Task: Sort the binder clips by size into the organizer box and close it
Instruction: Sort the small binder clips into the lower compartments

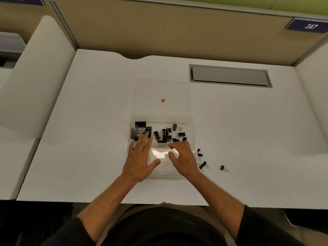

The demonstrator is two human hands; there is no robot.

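Observation:
A clear plastic organizer box [192, 121] lies open on the white desk, its lid [162, 86] folded back flat with an orange dot on it. Large black binder clips [141, 131] fill the far left compartment, medium clips [163, 134] the far middle one, small clips [179, 132] the far right one. My left hand [140, 157] lies over the box's left side with straight fingers, their tips at the large clips. My right hand [182, 158] hovers over the box's near right part with fingers bent downward; whether it holds a clip is hidden. Several small clips [202, 159] lie loose right of the box.
One small clip [223, 168] lies alone farther right on the desk. A grey metal cable flap [229, 75] is set into the desk at the back right. Beige partition walls enclose the desk, with a sign reading 247 [309, 25] at the upper right.

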